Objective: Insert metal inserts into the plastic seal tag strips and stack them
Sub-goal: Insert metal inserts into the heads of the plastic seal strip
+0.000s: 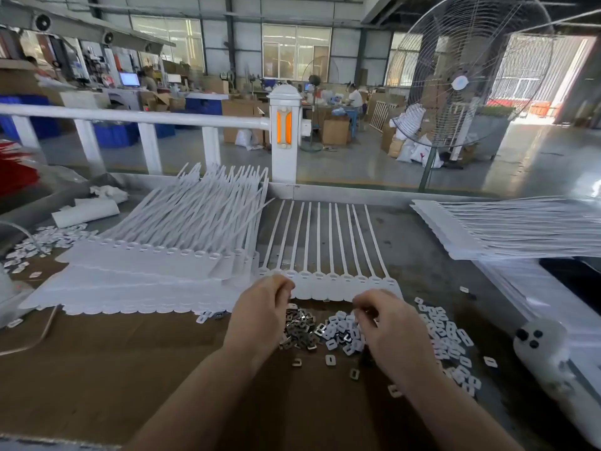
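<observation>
White plastic seal tag strip (328,255): flat on brown worktop (97,369), no legible markings. Heap of small metal inserts (297,330) below it. Left hand (260,312), right hand (387,323): fingers curled over heap; contents indiscernible.

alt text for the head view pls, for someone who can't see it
A person's left hand and right hand, fingers curled, pick through a pile of small metal inserts and white plastic caps on a brown cardboard-covered bench. Just beyond lies a flat white plastic seal tag strip, with stacked strips to its left.
</observation>
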{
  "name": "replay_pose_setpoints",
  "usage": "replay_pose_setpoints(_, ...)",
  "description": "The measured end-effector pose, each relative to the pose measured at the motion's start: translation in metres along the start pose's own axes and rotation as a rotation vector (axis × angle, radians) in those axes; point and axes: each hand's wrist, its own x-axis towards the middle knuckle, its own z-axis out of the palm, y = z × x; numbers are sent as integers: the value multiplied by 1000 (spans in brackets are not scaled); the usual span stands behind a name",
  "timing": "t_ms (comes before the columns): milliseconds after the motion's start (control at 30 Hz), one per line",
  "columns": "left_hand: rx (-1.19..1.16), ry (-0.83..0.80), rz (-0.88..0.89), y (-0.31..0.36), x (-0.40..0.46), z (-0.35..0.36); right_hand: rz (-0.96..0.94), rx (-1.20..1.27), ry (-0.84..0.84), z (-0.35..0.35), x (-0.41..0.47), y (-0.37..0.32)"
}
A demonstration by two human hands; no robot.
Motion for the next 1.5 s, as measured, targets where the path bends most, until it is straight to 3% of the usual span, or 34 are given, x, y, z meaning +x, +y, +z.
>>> replay_pose_setpoints(133,118,22,64,-9,8,12,18,-62,53,11,17,-2)
replay_pose_setpoints(533,177,29,75,-25,14,30,-55,-290,164,42,32,4)
replay_pose_setpoints(967,394,-121,46,-24,13,34,-20,-336,-97,47,33,10)
replay_pose_setpoints(1200,450,-145,14,-28,13,34,45,-341,-138,41,32,9)
replay_pose_setpoints(1500,265,-61,50,-25,9,27,83,-310,-67,31,27,14)
